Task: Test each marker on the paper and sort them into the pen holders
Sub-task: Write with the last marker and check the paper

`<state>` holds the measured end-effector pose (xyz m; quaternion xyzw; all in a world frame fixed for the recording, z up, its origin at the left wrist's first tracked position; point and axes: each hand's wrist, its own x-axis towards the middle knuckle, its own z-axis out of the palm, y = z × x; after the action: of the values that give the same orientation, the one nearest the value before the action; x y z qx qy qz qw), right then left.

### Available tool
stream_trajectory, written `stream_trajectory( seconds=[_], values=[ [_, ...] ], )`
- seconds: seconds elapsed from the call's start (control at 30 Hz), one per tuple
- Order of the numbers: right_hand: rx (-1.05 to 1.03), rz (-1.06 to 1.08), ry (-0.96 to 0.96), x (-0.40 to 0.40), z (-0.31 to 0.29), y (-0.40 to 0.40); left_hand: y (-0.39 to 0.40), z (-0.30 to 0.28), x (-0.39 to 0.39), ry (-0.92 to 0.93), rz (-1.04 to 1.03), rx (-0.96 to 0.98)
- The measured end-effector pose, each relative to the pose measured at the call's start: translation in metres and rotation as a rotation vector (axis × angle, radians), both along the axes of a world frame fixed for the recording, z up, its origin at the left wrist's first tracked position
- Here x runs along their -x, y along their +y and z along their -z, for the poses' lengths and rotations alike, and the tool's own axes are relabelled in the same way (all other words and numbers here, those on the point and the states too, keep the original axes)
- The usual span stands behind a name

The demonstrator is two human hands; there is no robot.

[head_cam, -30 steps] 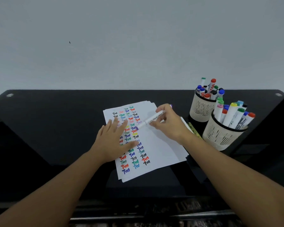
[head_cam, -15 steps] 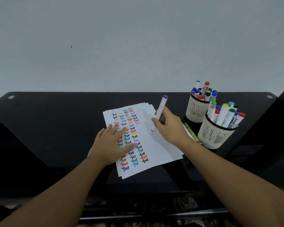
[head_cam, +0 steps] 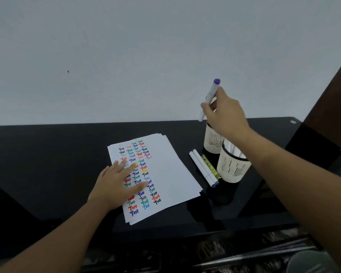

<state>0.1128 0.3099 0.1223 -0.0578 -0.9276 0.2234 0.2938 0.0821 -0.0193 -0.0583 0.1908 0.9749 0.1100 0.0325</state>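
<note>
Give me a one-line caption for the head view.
Right hand lifts purple-capped marker over the pen holders; left hand flat on paper.

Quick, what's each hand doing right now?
Left hand: open, flat on the paper.
Right hand: holding the purple-capped marker above the pen holders.

Even, soft light; wide-angle bending at edges; slight motion blur overall.

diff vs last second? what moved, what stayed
The right hand lifted the purple-capped marker off the paper, turned it from writing slant to nearly upright, cap end up, and carried it right and up to above the far pen holder; its grip is unchanged. The left hand stays flat on the paper. The near pen holder and loose markers stay put.
</note>
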Motion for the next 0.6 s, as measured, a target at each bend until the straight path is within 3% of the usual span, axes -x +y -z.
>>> stream_trajectory(
  seconds=[0.23,0.5,0.6],
  values=[
    [-0.005,0.151,-0.063,0.003,-0.01,0.047,0.0,0.002,0.002,0.003,0.002,-0.008],
    [0.011,0.18,-0.23,0.005,0.006,0.059,0.0,0.003,0.003,0.004,-0.002,-0.01],
    [0.045,0.16,-0.207,0.006,0.009,0.06,0.0,0.003,0.003,0.001,-0.005,-0.011]
  ],
)
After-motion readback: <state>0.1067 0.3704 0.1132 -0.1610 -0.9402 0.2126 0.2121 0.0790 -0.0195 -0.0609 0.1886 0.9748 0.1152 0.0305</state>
